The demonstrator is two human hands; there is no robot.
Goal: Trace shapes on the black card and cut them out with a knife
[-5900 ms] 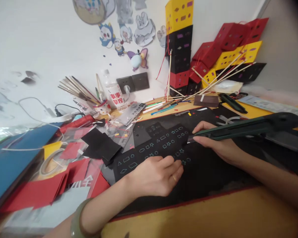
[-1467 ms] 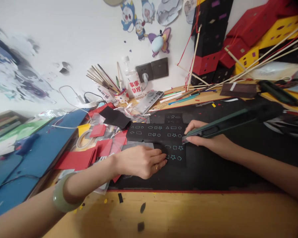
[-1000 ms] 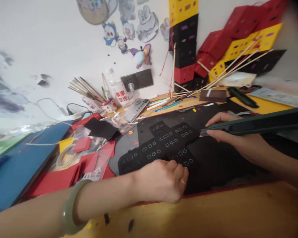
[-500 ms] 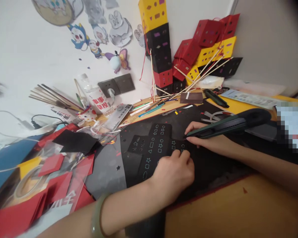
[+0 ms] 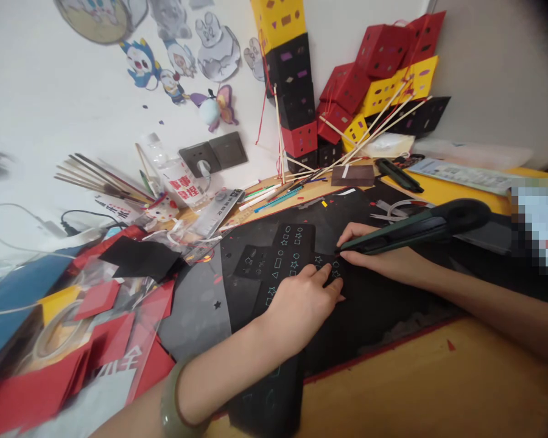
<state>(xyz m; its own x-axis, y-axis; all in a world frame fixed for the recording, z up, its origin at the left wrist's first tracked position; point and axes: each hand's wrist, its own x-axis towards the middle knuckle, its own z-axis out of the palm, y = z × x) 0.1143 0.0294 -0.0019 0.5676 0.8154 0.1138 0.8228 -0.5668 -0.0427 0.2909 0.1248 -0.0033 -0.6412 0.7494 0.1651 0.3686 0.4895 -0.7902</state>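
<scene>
My left hand (image 5: 307, 304), with a pale bangle (image 5: 171, 395) at its wrist, rests on a black paper cutout (image 5: 304, 243), fingers somewhat apart and pressing down. Small shapes are outlined across the cutout in pale lines: stars, circles, squares and a triangle. My right hand (image 5: 369, 243) is closed round a dark green utility knife (image 5: 420, 226), its tip end low over the cutout's right part. Whether the blade touches the paper is hard to make out. Under the cutout lies a dark cutting mat (image 5: 374, 328).
Red paper pieces (image 5: 41, 389) and a tape roll (image 5: 57, 328) crowd the left. Behind stand a plastic bottle (image 5: 178, 176), pens (image 5: 278, 199), and a tower of decorated paper boxes (image 5: 292, 91). Another cutter (image 5: 397, 175) lies at the back right.
My left hand has shifted slightly left, its fingers now less curled and more spread on the cutout. The knife in my right hand has moved a little left.
</scene>
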